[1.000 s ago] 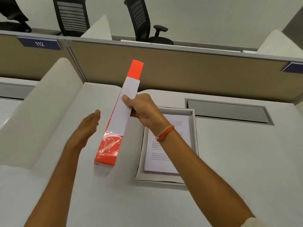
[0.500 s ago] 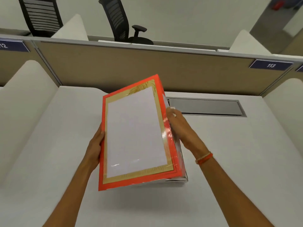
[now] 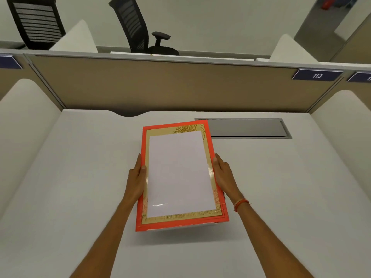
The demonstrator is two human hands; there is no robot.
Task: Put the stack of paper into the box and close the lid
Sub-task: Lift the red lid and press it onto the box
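An orange lid (image 3: 178, 175) with a gold border and a white middle panel lies flat over the box in the centre of the white desk (image 3: 281, 187). The box and the stack of paper under it are hidden. My left hand (image 3: 137, 178) presses against the lid's left edge, thumb on top. My right hand (image 3: 223, 175) rests along the lid's right edge, fingers straight; an orange band is on that wrist.
A grey cable hatch (image 3: 247, 128) is set into the desk behind the lid on the right. White side dividers (image 3: 22, 125) flank the desk and a tan partition (image 3: 180, 87) closes the back. Two black office chairs (image 3: 138, 27) stand beyond it.
The lid was held upright in my right hand beside the open box with paper in it; it has swung down and now lies flat over the box, both hands at its sides.
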